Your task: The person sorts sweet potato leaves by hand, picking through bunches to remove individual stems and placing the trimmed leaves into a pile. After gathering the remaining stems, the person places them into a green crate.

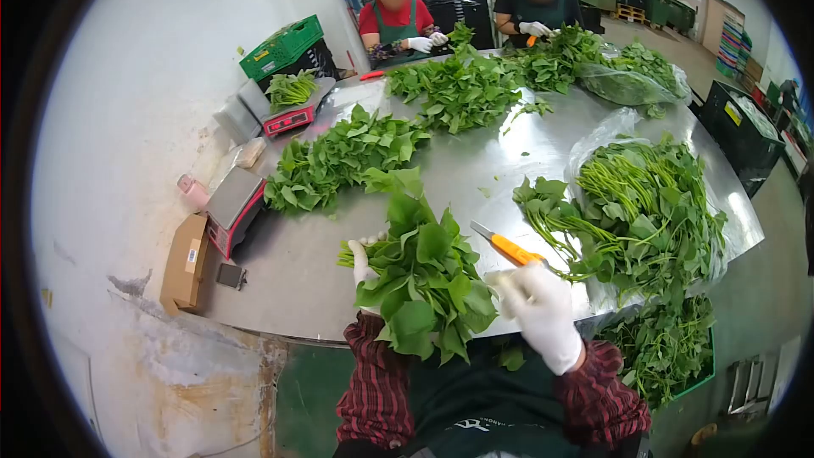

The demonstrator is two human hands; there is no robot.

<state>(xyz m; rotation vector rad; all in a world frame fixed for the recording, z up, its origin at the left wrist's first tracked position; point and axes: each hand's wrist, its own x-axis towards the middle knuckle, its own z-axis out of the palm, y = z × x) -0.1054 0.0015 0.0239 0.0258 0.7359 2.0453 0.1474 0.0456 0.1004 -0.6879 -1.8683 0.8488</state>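
My left hand [364,265], in a white glove, is closed around the stems of a bunch of leafy greens [424,276]. The leaves fan out to the right and hang over the table's near edge, covering part of that hand. To the right of the bunch is my right hand [543,309], also white-gloved, its fingers bent and smeared by motion. Just beyond it lies an orange-handled knife [513,249], blade pointing up and left. Whether the right fingers touch the leaves cannot be made out. A large pile of long-stemmed greens [640,195] rests on plastic to the right.
On the metal table [297,288], more greens [348,153] lie ahead. Red scales [235,212], a cardboard box [185,263] and a small dark device [231,276] line the left. Two people work across the table. A green crate of greens [670,343] stands below right.
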